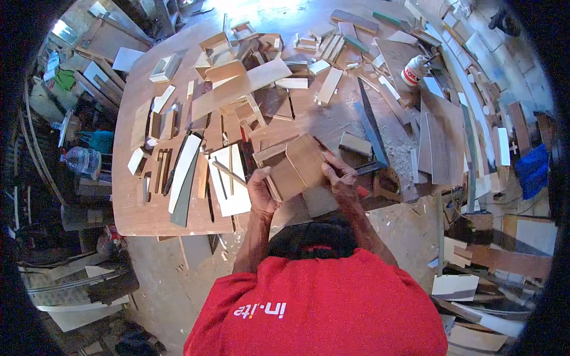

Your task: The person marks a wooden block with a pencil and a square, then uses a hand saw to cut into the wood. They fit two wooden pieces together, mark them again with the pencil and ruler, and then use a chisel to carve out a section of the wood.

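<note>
Two hands (pixel 263 190) (pixel 341 179) hold a small wooden box (pixel 295 168) over a cluttered worktable (pixel 133 204).

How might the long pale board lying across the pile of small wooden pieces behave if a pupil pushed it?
The board looks straight over uneven wooden pieces, so it is probably stiff. Being thin, it is likely light for its length. Resting on that jumble, it could well tip or slide when nudged.
</note>
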`<state>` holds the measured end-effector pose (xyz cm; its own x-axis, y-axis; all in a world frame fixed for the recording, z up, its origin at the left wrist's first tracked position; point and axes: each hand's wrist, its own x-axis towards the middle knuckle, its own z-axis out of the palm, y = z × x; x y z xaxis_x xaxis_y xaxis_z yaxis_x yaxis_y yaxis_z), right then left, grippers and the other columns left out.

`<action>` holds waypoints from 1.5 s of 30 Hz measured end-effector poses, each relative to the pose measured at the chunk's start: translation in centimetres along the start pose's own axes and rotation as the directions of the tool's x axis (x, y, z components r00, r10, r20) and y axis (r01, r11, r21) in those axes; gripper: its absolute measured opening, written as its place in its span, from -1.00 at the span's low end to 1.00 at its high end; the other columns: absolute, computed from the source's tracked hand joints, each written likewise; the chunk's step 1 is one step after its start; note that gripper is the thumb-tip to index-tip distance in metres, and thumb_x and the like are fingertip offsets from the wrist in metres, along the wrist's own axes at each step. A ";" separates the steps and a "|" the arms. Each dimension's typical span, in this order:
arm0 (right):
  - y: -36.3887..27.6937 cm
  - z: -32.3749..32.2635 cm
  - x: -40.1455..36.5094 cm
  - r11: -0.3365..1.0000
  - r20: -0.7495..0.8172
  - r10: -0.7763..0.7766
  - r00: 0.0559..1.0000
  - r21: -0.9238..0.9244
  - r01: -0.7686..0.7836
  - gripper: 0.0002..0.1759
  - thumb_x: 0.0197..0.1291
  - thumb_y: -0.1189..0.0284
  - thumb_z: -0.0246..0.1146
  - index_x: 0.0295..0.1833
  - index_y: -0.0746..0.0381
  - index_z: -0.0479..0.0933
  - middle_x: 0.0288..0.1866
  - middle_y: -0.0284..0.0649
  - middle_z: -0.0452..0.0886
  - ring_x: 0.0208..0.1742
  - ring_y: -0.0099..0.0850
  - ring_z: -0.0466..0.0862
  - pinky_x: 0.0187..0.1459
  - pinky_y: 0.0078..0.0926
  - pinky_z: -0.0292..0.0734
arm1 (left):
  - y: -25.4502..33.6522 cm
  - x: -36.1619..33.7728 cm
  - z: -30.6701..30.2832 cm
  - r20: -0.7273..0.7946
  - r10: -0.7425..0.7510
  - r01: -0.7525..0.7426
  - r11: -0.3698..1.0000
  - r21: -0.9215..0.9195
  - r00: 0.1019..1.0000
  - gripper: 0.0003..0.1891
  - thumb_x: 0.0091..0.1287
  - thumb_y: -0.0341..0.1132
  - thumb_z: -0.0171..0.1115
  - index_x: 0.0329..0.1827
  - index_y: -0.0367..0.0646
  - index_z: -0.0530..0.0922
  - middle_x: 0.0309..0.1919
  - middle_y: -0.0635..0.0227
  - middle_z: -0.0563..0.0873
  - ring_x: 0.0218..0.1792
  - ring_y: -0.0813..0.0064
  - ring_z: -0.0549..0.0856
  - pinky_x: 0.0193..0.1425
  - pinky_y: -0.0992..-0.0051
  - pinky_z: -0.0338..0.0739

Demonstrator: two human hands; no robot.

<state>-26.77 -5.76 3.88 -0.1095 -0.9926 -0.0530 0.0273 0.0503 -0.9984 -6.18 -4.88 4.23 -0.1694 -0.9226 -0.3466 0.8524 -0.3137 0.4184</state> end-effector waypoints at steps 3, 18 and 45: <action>0.2 -0.8 0.1 0.997 0.036 -0.082 0.996 0.001 0.082 -0.71 0.23 0.52 0.25 0.07 0.29 0.63 -0.02 -0.20 0.70 0.05 -0.42 0.64 0.15 -0.46 0.49 | -0.5 0.4 0.0 0.002 -0.089 0.089 0.996 -0.001 0.996 -0.50 0.30 -0.21 0.10 0.21 -0.39 0.42 0.06 -0.02 0.64 -0.05 0.14 0.73 0.03 0.21 0.70; -0.1 -1.5 1.7 0.998 -0.143 -0.066 0.987 0.004 0.067 -0.68 0.17 0.48 0.36 0.01 0.32 0.51 -0.19 -0.26 0.64 -0.15 -0.52 0.60 -0.06 -0.54 0.54 | -0.8 1.2 3.6 -0.071 -0.029 0.066 0.796 0.601 0.997 -0.65 0.19 -0.35 0.40 0.03 -0.21 0.58 -0.21 0.40 0.72 -0.35 0.69 0.63 -0.37 0.67 0.47; -2.5 0.2 -0.3 0.974 -0.211 -0.089 0.973 -0.225 0.040 -0.77 0.25 0.42 0.27 -0.03 0.29 0.62 -0.14 -0.19 0.68 -0.13 -0.38 0.63 -0.03 -0.43 0.51 | -1.3 0.4 4.6 0.057 0.172 -0.147 0.577 0.803 0.983 -0.69 0.32 -0.19 0.32 0.02 -0.15 0.59 -0.56 0.60 0.58 -0.66 0.81 0.37 -0.61 0.69 0.20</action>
<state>-26.64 -5.64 6.34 -0.3186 -0.9473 0.0327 -0.2014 0.0340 -0.9789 -9.61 -5.81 7.38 -0.0477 -0.9741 -0.2212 0.1194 -0.2255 0.9669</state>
